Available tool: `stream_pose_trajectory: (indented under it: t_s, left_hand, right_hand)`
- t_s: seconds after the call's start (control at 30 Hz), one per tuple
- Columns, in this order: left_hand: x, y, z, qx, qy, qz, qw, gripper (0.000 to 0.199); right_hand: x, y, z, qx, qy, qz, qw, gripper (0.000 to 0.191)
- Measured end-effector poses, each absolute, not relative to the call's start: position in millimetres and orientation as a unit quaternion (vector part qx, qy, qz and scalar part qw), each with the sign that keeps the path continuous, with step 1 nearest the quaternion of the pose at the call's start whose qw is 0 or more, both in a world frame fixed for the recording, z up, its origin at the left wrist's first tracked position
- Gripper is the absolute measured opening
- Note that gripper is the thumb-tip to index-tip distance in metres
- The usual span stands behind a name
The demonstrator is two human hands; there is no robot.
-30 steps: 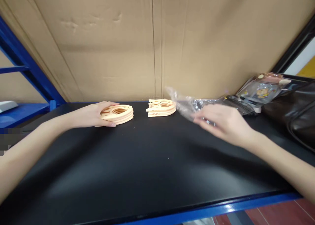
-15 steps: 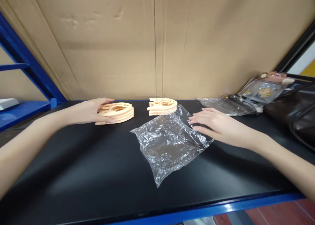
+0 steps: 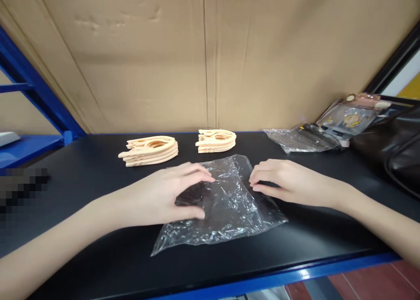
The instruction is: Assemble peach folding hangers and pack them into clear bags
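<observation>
A clear, crinkled plastic bag [image 3: 226, 204] lies on the black tabletop between my two hands. My left hand [image 3: 180, 190] is over the bag's left part, its thumb and fingers spread apart. At the bag's right edge, my right hand [image 3: 275, 179] has loosely bent fingers, with a gap showing between thumb and forefinger. Its fingertips are at the plastic, though I cannot tell how firmly they touch. Behind the bag, to the left, sits a stack of flat cream-coloured pieces with rounded openings [image 3: 166, 153]. A second, similar stack [image 3: 226, 146] sits farther right.
A tall cardboard sheet [image 3: 147, 72] stands behind the black table [image 3: 82, 256]. At the right are another clear bag [image 3: 295, 140], a decorated transparent pouch [image 3: 351, 118] and a dark brown leather-like bag [image 3: 393, 142]. Blue metal framing [image 3: 42, 81] rises at the left.
My left hand has left the left stack and come right and nearer, over the bag. The bag has turned and shifted. My right hand is slightly lower, with its fingers more bent.
</observation>
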State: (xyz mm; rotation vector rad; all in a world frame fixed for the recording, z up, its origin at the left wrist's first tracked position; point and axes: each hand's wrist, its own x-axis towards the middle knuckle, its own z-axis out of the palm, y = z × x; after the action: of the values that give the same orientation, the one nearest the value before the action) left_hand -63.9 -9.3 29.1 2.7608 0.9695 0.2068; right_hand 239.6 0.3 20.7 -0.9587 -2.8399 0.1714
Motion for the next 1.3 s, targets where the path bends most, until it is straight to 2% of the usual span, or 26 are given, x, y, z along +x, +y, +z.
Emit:
stream_pose_trajectory:
  t_s: [0.1,0.27,0.4,0.53,0.73,0.8,0.93,1.07,1.3]
  left_hand:
    - [-70,-2,23,0.93,0.345,0.001,0.13,0.072]
    - [-76,5,19,0.925,0.349,-0.023,0.147,0.088]
    - [-75,5,16,0.928,0.346,-0.037,0.133,0.098]
    - [-73,3,14,0.919,0.371,-0.046,0.127,0.108]
    - [-71,2,12,0.89,0.413,-0.068,0.181,0.122]
    - [-72,3,13,0.88,0.423,-0.055,0.21,0.117]
    - [-79,9,15,0.864,0.421,-0.004,0.276,0.085]
    - [-87,17,10,0.864,0.456,-0.022,0.213,0.095]
    - [-85,17,-1,0.871,0.457,-0.044,0.174,0.095]
  right_hand:
    - [242,4,17,-0.315,-0.946,0.048,0.055,0.019]
    - [243,5,13,-0.28,-0.957,0.024,0.074,0.021]
    - [241,8,9,-0.248,-0.96,0.087,0.097,0.022]
    - [239,13,1,-0.226,-0.956,0.156,0.107,0.032]
    - [236,9,-1,-0.244,-0.946,0.197,0.084,0.05]
    - [237,6,3,-0.266,-0.942,0.19,0.078,0.057]
    - [242,6,12,-0.288,-0.939,0.169,0.076,0.056]
    - [246,11,15,-0.314,-0.927,0.184,0.092,0.054]
    - [240,15,4,-0.281,-0.938,0.168,0.112,0.041]
